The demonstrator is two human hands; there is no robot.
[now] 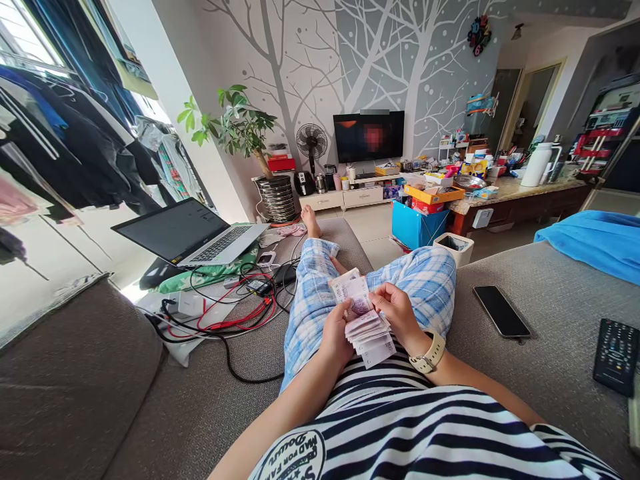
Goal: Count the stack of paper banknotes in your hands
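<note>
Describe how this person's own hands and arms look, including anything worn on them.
The left hand and right hand are ungloved, the forearms bare. A cream strap with a metal buckle circles the right wrist; none shows on the left. A dark-and-white striped sleeve covers the right upper arm.

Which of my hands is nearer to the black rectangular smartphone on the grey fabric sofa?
Right. Your right hand is left of the black rectangular smartphone, apart from it; your left hand is farther left, beyond the right hand.
</note>
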